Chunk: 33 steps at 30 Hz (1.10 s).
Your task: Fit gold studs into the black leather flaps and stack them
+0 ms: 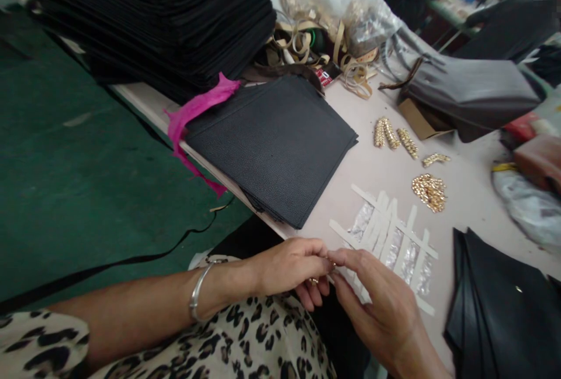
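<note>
My left hand (287, 268) and my right hand (379, 297) meet at the table's near edge, fingertips touching. Between the two pinches sits a small gold metal fitting (332, 262), mostly covered by fingers. Another gold bit (313, 281) shows under the left fingers; whether it is loose or a ring I cannot tell. Just beyond the right hand, pale tape strips (385, 221) are stuck crosswise over clear plastic on the table. Farther off lie a loose pile of gold fittings (430, 192) and several neat rows of gold fittings (385, 132).
Black leather panels (276, 145) are stacked at the table edge beside a pink strip (199, 107). A tall black stack (166, 22) rises behind. More black pieces (504, 303) lie at right. Plastic bags (368, 16), tan straps (302, 40) and a grey sheet (468, 89) crowd the back.
</note>
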### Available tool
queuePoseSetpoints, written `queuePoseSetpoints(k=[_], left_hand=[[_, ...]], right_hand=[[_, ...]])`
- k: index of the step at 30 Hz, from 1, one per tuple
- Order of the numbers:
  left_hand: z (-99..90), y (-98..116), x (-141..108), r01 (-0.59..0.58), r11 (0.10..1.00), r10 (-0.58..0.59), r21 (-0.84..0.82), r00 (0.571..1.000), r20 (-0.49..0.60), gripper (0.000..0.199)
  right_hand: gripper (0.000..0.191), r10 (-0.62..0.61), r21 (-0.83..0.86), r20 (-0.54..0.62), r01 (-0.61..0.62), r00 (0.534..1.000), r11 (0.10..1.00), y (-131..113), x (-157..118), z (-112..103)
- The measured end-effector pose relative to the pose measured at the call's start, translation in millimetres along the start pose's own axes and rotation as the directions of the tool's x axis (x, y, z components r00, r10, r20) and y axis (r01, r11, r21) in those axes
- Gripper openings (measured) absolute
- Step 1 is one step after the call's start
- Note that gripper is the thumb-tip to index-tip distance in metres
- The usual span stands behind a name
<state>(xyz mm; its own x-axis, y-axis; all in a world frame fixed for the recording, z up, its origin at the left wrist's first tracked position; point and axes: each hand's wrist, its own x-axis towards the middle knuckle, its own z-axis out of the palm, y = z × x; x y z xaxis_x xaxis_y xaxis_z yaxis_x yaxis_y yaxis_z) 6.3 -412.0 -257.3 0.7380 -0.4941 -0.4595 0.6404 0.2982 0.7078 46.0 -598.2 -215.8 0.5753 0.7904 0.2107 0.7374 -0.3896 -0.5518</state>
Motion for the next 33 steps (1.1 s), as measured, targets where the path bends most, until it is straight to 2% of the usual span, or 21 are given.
queuePoseSetpoints(k=[4, 9, 14, 19, 22, 29, 33], left_hand=[[-0.1, 0.7, -0.6, 0.003, 1.000, -0.002, 0.028, 1.000, -0.003, 0.021], [-2.1, 0.6, 0.2, 0.037, 0.999, -0.037, 0.038, 0.999, 0.024, 0.013], [-3.7, -0.4, 2.6, 0.064, 0.998, -0.065, 0.028, 0.996, 0.057, 0.018], [-4.2, -5.1, 5.3, 0.128, 0.992, -0.126, -0.008, 0.987, 0.102, 0.024], [-2.9, -7.5, 4.4, 0.123, 0.992, -0.119, -0.035, 0.987, 0.110, 0.023], [0.2, -11.0, 3.3, 0.146, 0.985, -0.135, -0.089, 0.983, 0.122, 0.022], [2.1, -13.0, 4.2, 0.167, 0.969, -0.149, -0.183, 0.983, 0.111, 0.023]], right_hand=[[0.035, 0.052, 0.008, 0.053, -0.053, 0.997, 0.999, -2.8, -1.2, -4.2], [0.035, 0.121, -0.008, 0.189, -0.122, 0.975, 0.993, -10.9, 0.6, -9.5], [0.032, 0.138, 0.002, 0.303, -0.145, 0.943, 0.989, -12.0, 3.6, -7.3], [0.029, 0.124, 0.009, 0.324, -0.134, 0.938, 0.991, -10.7, 4.4, -4.2], [0.032, 0.117, 0.009, 0.349, -0.128, 0.930, 0.992, -11.9, 3.9, -4.3], [0.034, 0.088, -0.099, 0.306, -0.060, 0.948, 0.993, -21.5, 0.6, -4.7], [0.034, 0.079, -0.089, 0.313, -0.054, 0.947, 0.995, -21.4, -1.5, -7.9]])
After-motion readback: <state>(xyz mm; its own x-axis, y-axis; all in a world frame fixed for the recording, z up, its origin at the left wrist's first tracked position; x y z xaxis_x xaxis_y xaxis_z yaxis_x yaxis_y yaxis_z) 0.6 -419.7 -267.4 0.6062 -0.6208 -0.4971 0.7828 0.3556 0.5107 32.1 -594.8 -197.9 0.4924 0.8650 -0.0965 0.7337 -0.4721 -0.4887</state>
